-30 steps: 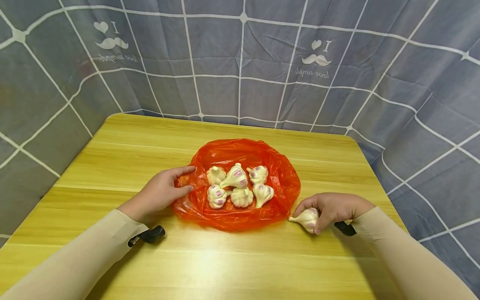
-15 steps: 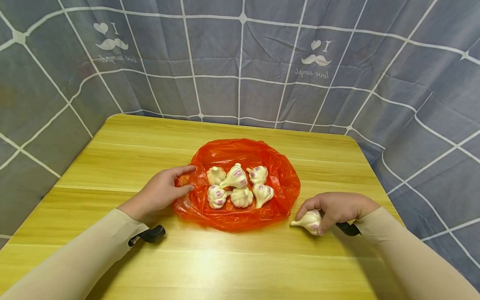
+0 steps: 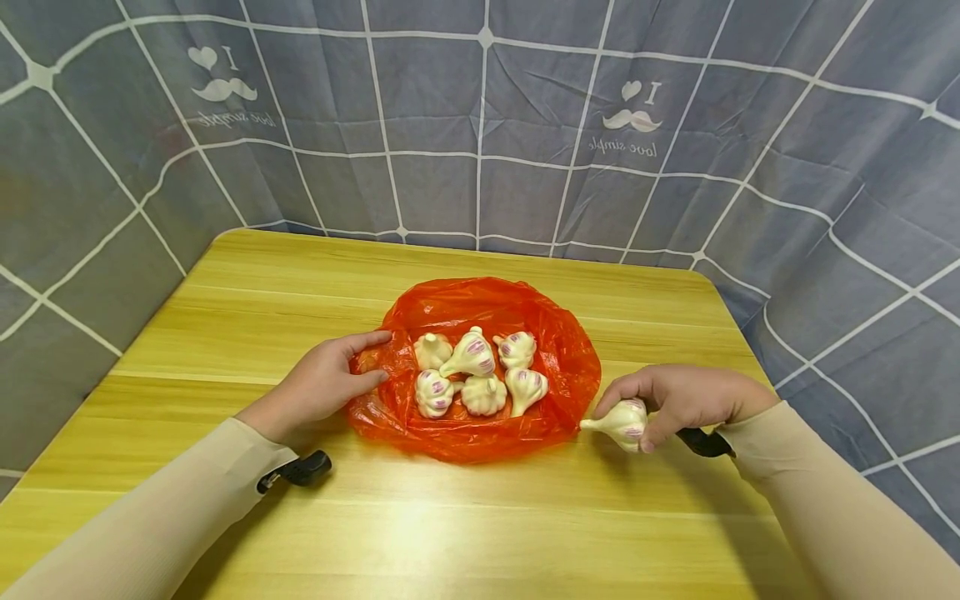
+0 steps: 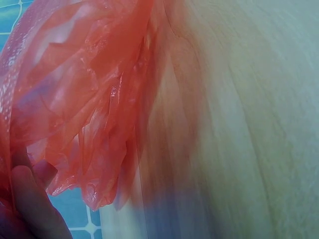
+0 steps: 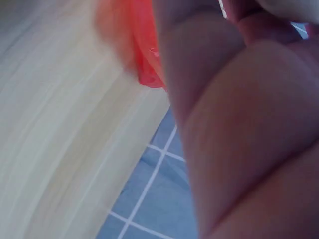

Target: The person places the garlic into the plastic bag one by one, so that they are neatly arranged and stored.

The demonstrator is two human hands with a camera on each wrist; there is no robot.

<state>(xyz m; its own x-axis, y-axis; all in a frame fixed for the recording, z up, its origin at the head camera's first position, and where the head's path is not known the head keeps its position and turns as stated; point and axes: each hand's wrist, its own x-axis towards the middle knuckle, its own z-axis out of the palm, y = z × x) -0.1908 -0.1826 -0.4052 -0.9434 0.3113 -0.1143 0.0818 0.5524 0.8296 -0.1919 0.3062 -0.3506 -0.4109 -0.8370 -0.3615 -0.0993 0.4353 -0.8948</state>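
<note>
In the head view, a red plastic bag [image 3: 480, 446] lies spread with its mouth open. Several garlic bulbs [image 3: 470, 353], cream with purple streaks, sit inside. My left hand [image 3: 318, 385] grips the bag's left rim, thumb and index finger over its edge; the left wrist view shows fingers [image 4: 35, 204] beside the crinkled film. Just right of the bag, my right hand [image 3: 678, 404] pinches another garlic bulb [image 3: 624, 423] slightly above the table, its stem pointing left at the bag's edge. The right palm fills much of the right wrist view, with a pale bit of bulb at the top.
A wooden table [image 3: 420, 533] lies under everything. Grey curtain [image 3: 435, 92] with white grid lines hangs behind and along both sides. Black wrist straps [image 3: 303, 469] show below the sleeves.
My right hand has lifted the garlic bulb slightly off the table, after a small shift to the right. The left hand, the bag and the bulbs inside have stayed still.
</note>
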